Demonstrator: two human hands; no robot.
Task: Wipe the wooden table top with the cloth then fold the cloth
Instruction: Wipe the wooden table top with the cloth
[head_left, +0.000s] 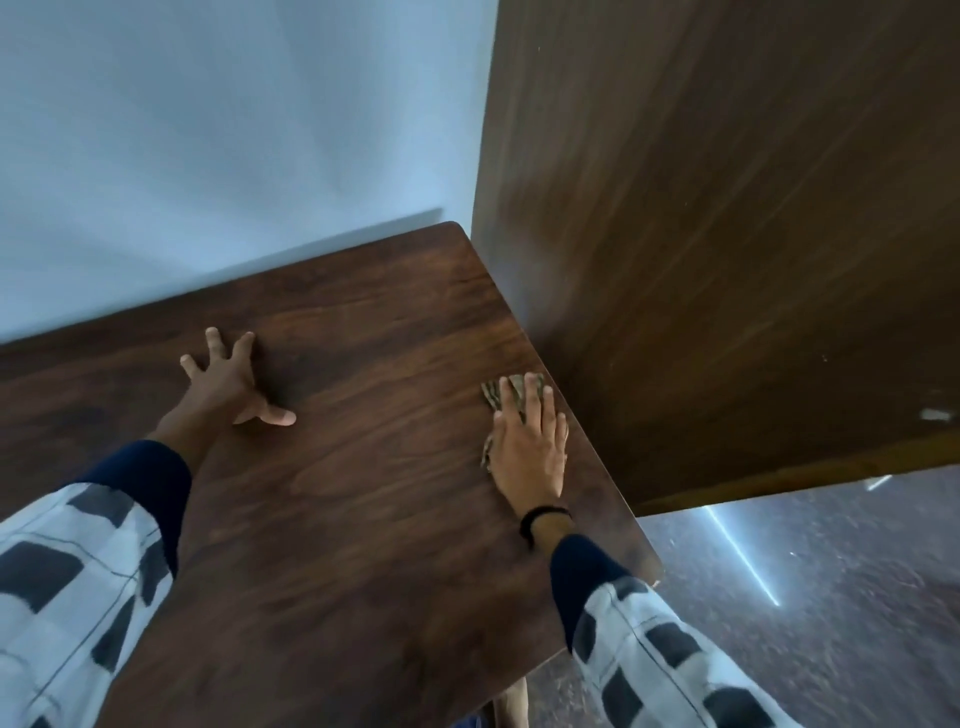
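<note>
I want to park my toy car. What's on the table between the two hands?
Nothing: the head view shows only bare table top between the left hand and the right hand on the cloth.

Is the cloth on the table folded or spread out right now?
Cannot tell fully: the right hand lies flat over most of the cloth; the bits showing look crumpled, not neatly folded.

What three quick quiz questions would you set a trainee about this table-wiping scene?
1. True or false: the left hand holds the cloth.
2. The right hand presses the cloth near which edge of the table? A) left B) right C) near
3. Fill in: the left hand's fingers are ____ on the wood.
Key: 1 false; 2 B; 3 spread.
</note>
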